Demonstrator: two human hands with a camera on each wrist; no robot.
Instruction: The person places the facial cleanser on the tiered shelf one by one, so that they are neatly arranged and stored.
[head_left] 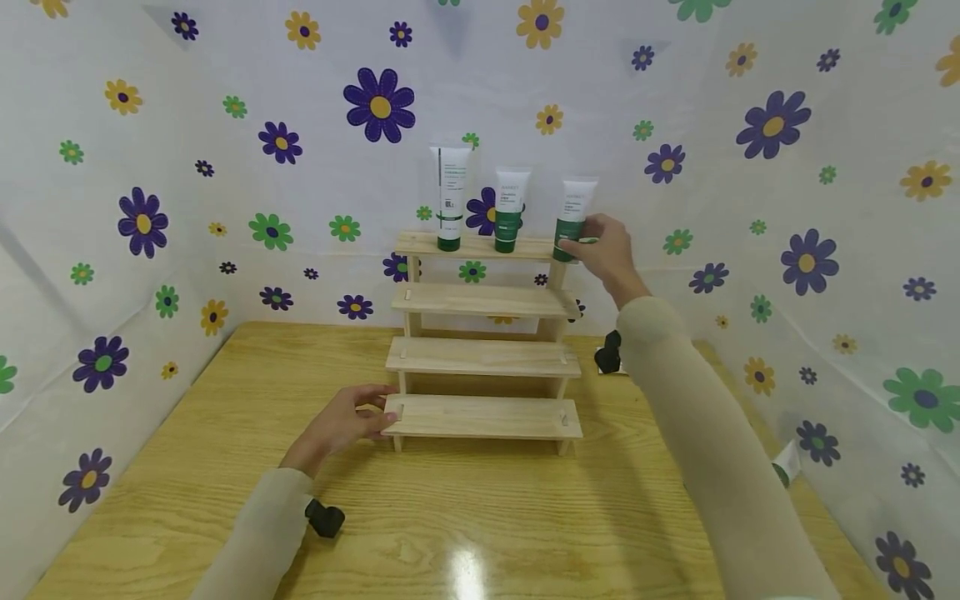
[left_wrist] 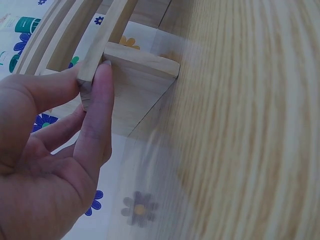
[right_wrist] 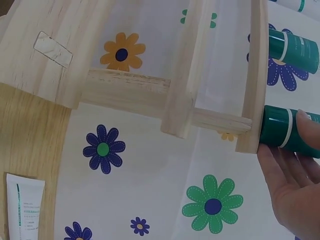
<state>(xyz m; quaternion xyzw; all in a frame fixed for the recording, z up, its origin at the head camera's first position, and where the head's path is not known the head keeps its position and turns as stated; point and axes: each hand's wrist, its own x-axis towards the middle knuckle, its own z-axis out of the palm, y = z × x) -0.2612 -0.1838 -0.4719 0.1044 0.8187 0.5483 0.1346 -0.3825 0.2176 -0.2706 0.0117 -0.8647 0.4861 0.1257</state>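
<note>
A wooden four-step display rack [head_left: 483, 357] stands on the table. My left hand [head_left: 348, 425] pinches the left end of its lowest shelf, thumb on top and fingers beneath, as the left wrist view also shows. On the top shelf my right hand [head_left: 609, 250] grips a white and green squeeze tube [head_left: 573, 212] near its green cap, at the shelf's right end. That tube stands upright, cap down. Left of it are a similar tube [head_left: 512, 208] in the middle and a taller white tube [head_left: 450, 196] with a green cap, both upright on the same shelf.
Another white tube [right_wrist: 25, 207] lies on the table right of the rack, mostly behind my right arm in the head view. Farther right, a white and green item [head_left: 785, 465] is partly hidden by my sleeve. Flowered cloth walls [head_left: 450, 58] enclose the wooden table [head_left: 480, 517].
</note>
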